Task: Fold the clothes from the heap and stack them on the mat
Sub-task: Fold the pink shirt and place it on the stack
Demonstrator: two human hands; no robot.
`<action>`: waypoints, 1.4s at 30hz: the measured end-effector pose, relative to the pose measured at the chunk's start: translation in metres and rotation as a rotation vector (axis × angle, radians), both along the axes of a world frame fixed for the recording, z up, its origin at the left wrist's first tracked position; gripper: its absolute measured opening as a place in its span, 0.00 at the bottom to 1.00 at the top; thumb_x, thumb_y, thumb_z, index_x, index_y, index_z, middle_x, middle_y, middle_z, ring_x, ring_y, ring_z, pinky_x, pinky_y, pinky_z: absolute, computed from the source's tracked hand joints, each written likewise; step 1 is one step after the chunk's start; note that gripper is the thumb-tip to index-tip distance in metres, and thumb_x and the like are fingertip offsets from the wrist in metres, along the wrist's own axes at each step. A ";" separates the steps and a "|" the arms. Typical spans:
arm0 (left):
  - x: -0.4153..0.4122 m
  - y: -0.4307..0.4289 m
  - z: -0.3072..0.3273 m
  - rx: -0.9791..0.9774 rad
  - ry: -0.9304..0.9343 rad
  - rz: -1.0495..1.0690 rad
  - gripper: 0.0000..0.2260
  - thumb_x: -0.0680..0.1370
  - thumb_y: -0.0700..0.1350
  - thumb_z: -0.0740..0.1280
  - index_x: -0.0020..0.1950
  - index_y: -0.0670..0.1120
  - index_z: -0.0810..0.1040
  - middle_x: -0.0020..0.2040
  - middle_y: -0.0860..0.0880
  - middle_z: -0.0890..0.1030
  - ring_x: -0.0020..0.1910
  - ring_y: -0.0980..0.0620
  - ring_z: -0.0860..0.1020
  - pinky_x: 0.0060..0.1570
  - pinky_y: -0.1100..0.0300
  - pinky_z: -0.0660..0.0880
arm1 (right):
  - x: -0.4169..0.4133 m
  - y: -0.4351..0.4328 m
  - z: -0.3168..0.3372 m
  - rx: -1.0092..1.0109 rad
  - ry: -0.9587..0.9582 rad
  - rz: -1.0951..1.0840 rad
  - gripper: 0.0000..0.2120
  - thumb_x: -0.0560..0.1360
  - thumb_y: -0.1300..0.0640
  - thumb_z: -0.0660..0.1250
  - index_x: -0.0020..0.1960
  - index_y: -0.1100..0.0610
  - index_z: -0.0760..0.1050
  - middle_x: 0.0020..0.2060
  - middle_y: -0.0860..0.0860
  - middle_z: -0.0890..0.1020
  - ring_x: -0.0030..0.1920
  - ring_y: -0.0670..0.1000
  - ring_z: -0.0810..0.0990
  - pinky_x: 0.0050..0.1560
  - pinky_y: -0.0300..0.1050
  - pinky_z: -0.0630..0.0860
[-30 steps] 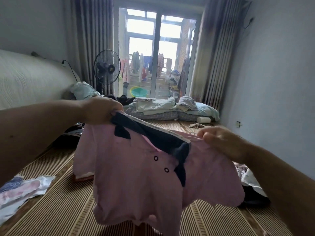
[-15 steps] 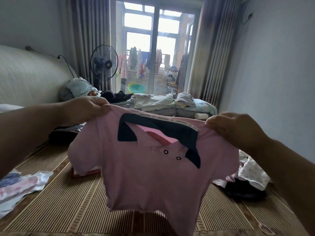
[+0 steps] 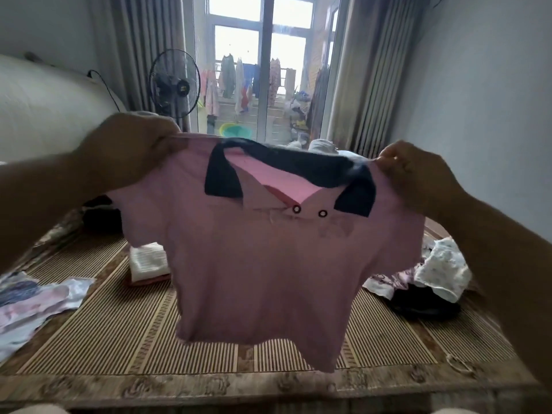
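Both hands — left hand [image 3: 131,150], right hand [image 3: 415,174] — are pinching the pink polo shirt [image 3: 268,264] by its shoulders above the mat [image 3: 119,339]; it is hanging limp and light, likely easiest handled there.

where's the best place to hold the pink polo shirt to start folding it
Pink polo shirt: pinch the two shoulder tops from above, either side of the dark collar, as the left hand and right hand do; it hangs flat.

Pink shirt [image 3: 268,264] between 2 hands

I'm in a home bedroom: curtains [image 3: 143,55] frame a balcony door [image 3: 263,70], laundry [image 3: 239,82] hangs outside, a fan [image 3: 174,83] stands nearby.
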State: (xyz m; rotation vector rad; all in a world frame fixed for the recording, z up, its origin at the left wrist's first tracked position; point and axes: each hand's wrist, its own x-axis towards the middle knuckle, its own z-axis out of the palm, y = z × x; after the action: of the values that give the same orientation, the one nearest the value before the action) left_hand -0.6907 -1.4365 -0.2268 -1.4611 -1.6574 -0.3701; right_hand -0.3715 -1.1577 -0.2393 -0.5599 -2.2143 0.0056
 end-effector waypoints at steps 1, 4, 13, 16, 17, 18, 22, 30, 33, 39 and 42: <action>0.002 -0.001 0.000 -0.027 -0.004 -0.016 0.20 0.79 0.58 0.52 0.36 0.46 0.71 0.31 0.48 0.72 0.33 0.44 0.74 0.35 0.58 0.62 | 0.000 0.000 0.002 0.055 -0.048 -0.011 0.12 0.80 0.47 0.57 0.48 0.54 0.74 0.39 0.47 0.75 0.36 0.46 0.71 0.38 0.39 0.60; 0.005 -0.004 -0.005 -0.267 -0.325 -0.164 0.18 0.74 0.61 0.63 0.34 0.49 0.67 0.29 0.50 0.70 0.31 0.49 0.73 0.32 0.59 0.67 | -0.002 0.002 0.009 0.086 -0.062 -0.014 0.15 0.80 0.48 0.55 0.50 0.57 0.74 0.41 0.53 0.78 0.41 0.54 0.75 0.42 0.43 0.62; 0.004 0.005 -0.022 -0.266 -0.478 -0.152 0.14 0.81 0.41 0.62 0.35 0.40 0.70 0.31 0.49 0.70 0.34 0.56 0.68 0.41 0.64 0.67 | 0.001 0.004 -0.016 0.001 0.019 -0.090 0.12 0.81 0.51 0.57 0.50 0.56 0.76 0.45 0.53 0.80 0.43 0.51 0.73 0.43 0.40 0.61; 0.008 0.001 -0.011 -0.153 -0.282 -0.146 0.22 0.81 0.59 0.54 0.42 0.42 0.73 0.35 0.49 0.75 0.36 0.55 0.73 0.42 0.62 0.69 | 0.007 -0.002 -0.009 0.036 0.152 -0.096 0.12 0.81 0.49 0.56 0.48 0.54 0.74 0.40 0.49 0.76 0.40 0.48 0.70 0.42 0.38 0.60; 0.004 0.002 -0.005 -0.083 -0.224 -0.073 0.25 0.79 0.64 0.50 0.44 0.45 0.74 0.38 0.47 0.77 0.39 0.48 0.76 0.44 0.55 0.71 | 0.008 -0.003 -0.005 0.065 0.150 -0.097 0.13 0.81 0.49 0.56 0.49 0.55 0.74 0.39 0.49 0.75 0.39 0.49 0.70 0.42 0.38 0.59; 0.001 0.003 -0.003 -0.082 -0.181 -0.013 0.27 0.77 0.68 0.48 0.45 0.47 0.74 0.39 0.45 0.78 0.39 0.42 0.77 0.44 0.51 0.73 | 0.009 -0.004 -0.002 0.086 0.112 -0.103 0.13 0.81 0.49 0.56 0.50 0.57 0.74 0.40 0.50 0.74 0.39 0.50 0.70 0.42 0.39 0.60; -0.011 0.001 -0.002 -0.042 -0.123 -0.065 0.26 0.75 0.72 0.42 0.41 0.52 0.65 0.34 0.46 0.75 0.34 0.41 0.76 0.41 0.46 0.75 | 0.011 -0.008 0.007 0.091 0.134 -0.075 0.13 0.81 0.51 0.57 0.51 0.58 0.75 0.41 0.48 0.74 0.42 0.49 0.71 0.42 0.37 0.59; 0.007 -0.009 0.010 -0.151 -0.308 0.021 0.23 0.71 0.70 0.49 0.35 0.53 0.68 0.29 0.51 0.73 0.33 0.49 0.76 0.33 0.56 0.66 | 0.018 -0.014 0.017 0.017 0.049 -0.038 0.07 0.81 0.50 0.58 0.48 0.50 0.72 0.43 0.47 0.74 0.43 0.48 0.71 0.43 0.41 0.61; 0.024 -0.015 0.017 -0.157 -0.423 -0.076 0.20 0.72 0.67 0.55 0.35 0.52 0.72 0.33 0.58 0.77 0.31 0.62 0.74 0.29 0.60 0.63 | 0.030 -0.018 0.026 0.030 -0.017 -0.026 0.07 0.80 0.51 0.59 0.46 0.51 0.72 0.40 0.46 0.74 0.40 0.48 0.70 0.37 0.41 0.61; 0.027 -0.023 0.016 -0.116 -0.760 -0.156 0.33 0.63 0.77 0.60 0.37 0.46 0.75 0.25 0.50 0.72 0.21 0.61 0.66 0.27 0.62 0.66 | 0.037 -0.016 0.035 -0.033 -0.039 0.008 0.11 0.78 0.44 0.60 0.37 0.44 0.72 0.36 0.38 0.74 0.36 0.39 0.71 0.34 0.38 0.63; 0.015 -0.002 -0.012 -0.209 -0.781 -0.108 0.26 0.66 0.72 0.58 0.29 0.49 0.71 0.23 0.54 0.69 0.21 0.61 0.65 0.27 0.62 0.65 | 0.013 0.002 0.009 -0.107 -0.131 0.006 0.12 0.78 0.48 0.62 0.36 0.43 0.71 0.35 0.37 0.73 0.36 0.38 0.71 0.35 0.37 0.63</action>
State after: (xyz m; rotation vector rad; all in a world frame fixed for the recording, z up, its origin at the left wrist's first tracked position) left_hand -0.6761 -1.4386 -0.2386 -1.6800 -2.2777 -0.9416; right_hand -0.3589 -1.1558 -0.2306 -0.6284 -2.3536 0.0934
